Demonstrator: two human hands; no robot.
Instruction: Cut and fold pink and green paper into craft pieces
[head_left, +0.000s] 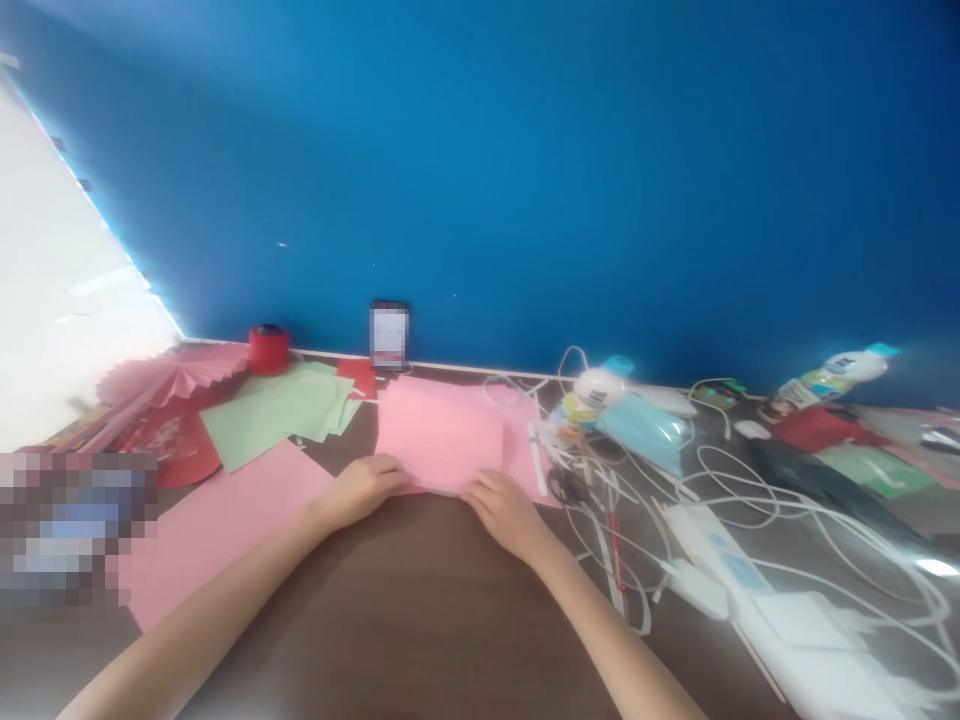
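Observation:
A pink sheet of paper (pixel 441 432) lies before me, its near edge bowed up a little. At that edge's left corner, my left hand (pixel 367 490) has its fingers closed on the paper. My right hand (pixel 504 508) pinches the same edge near its right corner. Another pink sheet (pixel 523 455) sticks out from under it on the right. To the left of my left hand, a larger pink sheet (pixel 240 525) lies flat, with light green sheets (pixel 281 412) just beyond it.
Against the blue wall stand a phone (pixel 389 336) and a red roll (pixel 268 350). Pleated pink paper (pixel 180 380) sits at far left. On the right are a bottle (pixel 592 392), dark-handled scissors (pixel 566 486), tangled white cables (pixel 795 500) and a power strip (pixel 720 548).

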